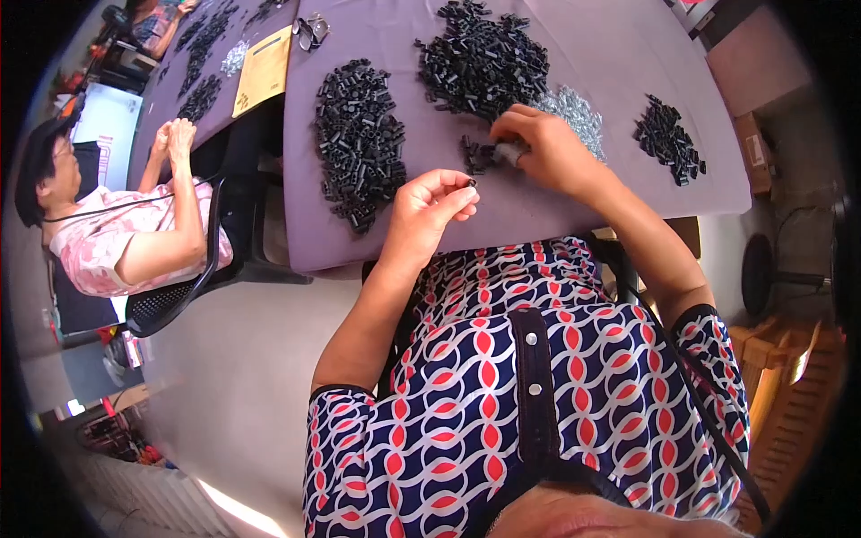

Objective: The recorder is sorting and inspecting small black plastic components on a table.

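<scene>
Room with a pale floor (242, 386), bent and dark toward the rim. Across it, one purple-clothed counter (619, 54), cut off along the top. At left, one co-worker (143, 233), seated; in the upper-left corner, one other person (158, 27), mostly cut off. On the counter, three black heaps, large (484, 63), long (360, 143) and small (670, 139), plus one silver heap (583, 118), partly hidden by the right hand (547, 148); contents too dense to count. At upper left, one yellow envelope (263, 72). Right hand curled beside a loose black cluster (475, 157), a grey thing (509, 152) at the fingertips, hard to make out; cannot tell whether gripped. Left hand (423, 211) pinched narrow on one black piece (472, 183), partly covered, near the cluster.
</scene>
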A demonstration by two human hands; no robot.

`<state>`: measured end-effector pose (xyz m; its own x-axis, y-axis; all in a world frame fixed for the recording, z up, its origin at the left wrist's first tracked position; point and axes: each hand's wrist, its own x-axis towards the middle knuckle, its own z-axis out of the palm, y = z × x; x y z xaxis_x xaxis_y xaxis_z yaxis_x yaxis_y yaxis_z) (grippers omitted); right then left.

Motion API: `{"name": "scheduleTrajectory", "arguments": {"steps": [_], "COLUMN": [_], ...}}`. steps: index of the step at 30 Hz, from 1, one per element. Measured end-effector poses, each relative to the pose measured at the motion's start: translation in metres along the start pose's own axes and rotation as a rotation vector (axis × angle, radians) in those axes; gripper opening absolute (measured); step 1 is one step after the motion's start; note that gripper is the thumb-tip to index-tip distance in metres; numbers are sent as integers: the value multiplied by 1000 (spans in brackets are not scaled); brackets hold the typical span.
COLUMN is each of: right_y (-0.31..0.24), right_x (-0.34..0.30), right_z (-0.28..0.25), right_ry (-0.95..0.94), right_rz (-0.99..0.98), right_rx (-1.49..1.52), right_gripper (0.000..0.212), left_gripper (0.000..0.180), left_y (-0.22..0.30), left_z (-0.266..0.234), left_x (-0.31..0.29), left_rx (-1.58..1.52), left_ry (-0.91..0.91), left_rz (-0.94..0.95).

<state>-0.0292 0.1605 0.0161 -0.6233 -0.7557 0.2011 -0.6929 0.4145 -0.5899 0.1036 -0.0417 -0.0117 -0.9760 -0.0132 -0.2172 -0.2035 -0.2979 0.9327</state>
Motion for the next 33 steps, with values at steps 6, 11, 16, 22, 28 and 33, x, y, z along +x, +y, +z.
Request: {"name": "scheduleTrajectory", "arguments": {"steps": [6,11,16,22,28,33], "right_y": [5,-10,-9,-11,-21,-30], "right_x": [-28,-45,-50,-56,-51,-47], "right_z": [-3,-11,-11,-6,-28,-41], "right_ry": [85,-47,-93,-28,-72,-215], "right_rz": [173,207,167,151,-118,-116], "right_rx": [386,1084,1152,961,561,487], "right_gripper": [19,11,9,15,31,39], "left_gripper": [16,16,16,16,17,16], "left_y": [2,10,15,13,13,13], "left_z": [16,34,43,41,34,26], "left_x": [9,10,7,5,7,11], "left_rx": [74,89,122,133,3,-246], "left_ry": [-77,-91,-114,-142,-213,-339], "left_rz": [-2,5,3,-34,-189,-444]}}
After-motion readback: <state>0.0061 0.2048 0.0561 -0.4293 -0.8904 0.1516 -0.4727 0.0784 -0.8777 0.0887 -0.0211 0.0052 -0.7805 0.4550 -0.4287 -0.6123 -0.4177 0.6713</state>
